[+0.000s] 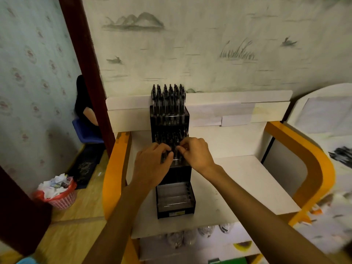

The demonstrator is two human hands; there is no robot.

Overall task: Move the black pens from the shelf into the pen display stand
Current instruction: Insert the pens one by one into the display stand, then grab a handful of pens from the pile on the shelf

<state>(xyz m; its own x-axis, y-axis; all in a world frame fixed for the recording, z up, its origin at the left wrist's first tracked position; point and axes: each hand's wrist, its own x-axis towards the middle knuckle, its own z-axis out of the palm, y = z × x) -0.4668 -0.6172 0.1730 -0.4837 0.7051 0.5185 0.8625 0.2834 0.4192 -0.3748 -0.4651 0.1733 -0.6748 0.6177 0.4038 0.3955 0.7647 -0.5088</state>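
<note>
At frame centre, black pens (172, 149) are pinched by the left hand (152, 162) and right hand (196, 154) over the stand (174, 199); crowded neighbours may be knocked or slots missed.

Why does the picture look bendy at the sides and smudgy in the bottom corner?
Head view: the wide lens bows the orange shelf edge and the wall; the bottom right corner is blurred; dim light leaves the pen stand and pens dark, so the hands hide detail.
</note>
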